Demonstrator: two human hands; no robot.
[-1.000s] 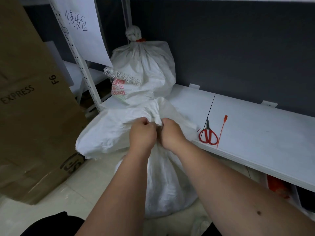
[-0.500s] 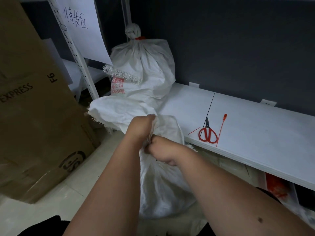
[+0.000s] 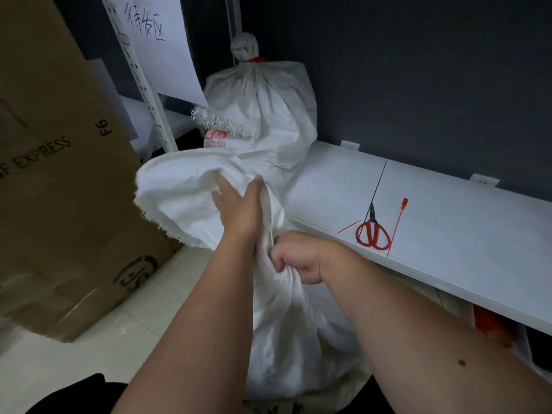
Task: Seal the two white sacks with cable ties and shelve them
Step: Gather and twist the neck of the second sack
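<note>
White shelf [image 3: 448,222] carries tied sack [image 3: 268,106], red scissors [image 3: 372,233], red cable tie [image 3: 397,225].

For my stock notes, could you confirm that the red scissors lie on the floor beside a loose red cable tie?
Not quite: the head view shows the red scissors lying on the white shelf, not the floor. The loose red cable tie is indeed beside them.
</note>
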